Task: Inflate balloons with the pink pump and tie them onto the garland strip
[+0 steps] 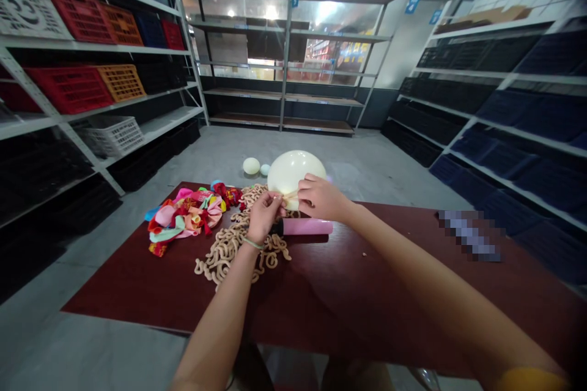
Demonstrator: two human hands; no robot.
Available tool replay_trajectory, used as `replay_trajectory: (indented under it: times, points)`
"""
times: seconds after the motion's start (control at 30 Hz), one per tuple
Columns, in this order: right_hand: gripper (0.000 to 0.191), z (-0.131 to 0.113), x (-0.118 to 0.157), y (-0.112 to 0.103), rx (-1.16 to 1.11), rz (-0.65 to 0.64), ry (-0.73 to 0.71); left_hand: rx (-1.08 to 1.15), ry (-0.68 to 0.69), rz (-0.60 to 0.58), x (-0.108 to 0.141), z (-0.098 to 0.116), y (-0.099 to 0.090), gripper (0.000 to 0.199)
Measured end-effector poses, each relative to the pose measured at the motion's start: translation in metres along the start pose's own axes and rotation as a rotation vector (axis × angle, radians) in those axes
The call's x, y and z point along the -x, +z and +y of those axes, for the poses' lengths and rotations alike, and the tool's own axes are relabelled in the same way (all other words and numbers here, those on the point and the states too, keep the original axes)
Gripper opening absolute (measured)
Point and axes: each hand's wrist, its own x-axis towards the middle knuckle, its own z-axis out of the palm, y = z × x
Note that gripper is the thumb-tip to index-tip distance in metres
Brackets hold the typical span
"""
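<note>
A large cream-white inflated balloon (pixel 296 168) is at the far edge of the table, its neck drawn out toward me. My left hand (pixel 265 217) pinches the neck with thumb and fingers closed. On the balloon's right side, my right hand (pixel 321 197) has its fingers bent around the neck, pulling at it; the exact grip is partly hidden. Just below both hands lies a pink balloon pump (pixel 308 227) with a dark end. Beige curled loops (pixel 222 253) are heaped beneath and beside my left wrist.
Colourful deflated balloons (pixel 186 217) form a pile on the left of the dark red table (pixel 330 293). A blurred flat item (pixel 468 235) rests at the right. Small inflated balloons (pixel 251 165) are on the floor beyond. Shelves with crates (pixel 68 88) stand around.
</note>
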Motion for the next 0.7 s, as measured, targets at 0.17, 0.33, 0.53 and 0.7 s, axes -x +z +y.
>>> replay_trajectory:
  times: [0.17, 0.33, 0.53, 0.7]
  points:
    - [0.026, 0.006, 0.003, -0.004, -0.049, -0.012, -0.014, 0.03, 0.024, -0.009, 0.006, 0.003, 0.004, 0.029]
    - [0.022, 0.004, 0.002, -0.008, 0.099, -0.059, -0.082, -0.008, -0.028, -0.05, 0.007, 0.004, 0.002, 0.028]
    - [0.023, 0.001, -0.009, -0.021, 0.278, -0.099, -0.209, 0.004, -0.123, -0.129, 0.005, 0.002, 0.002, 0.033]
    - [0.021, 0.008, -0.009, -0.02, 0.169, -0.066, -0.156, 0.165, -0.157, -0.16, 0.008, 0.006, 0.002, 0.02]
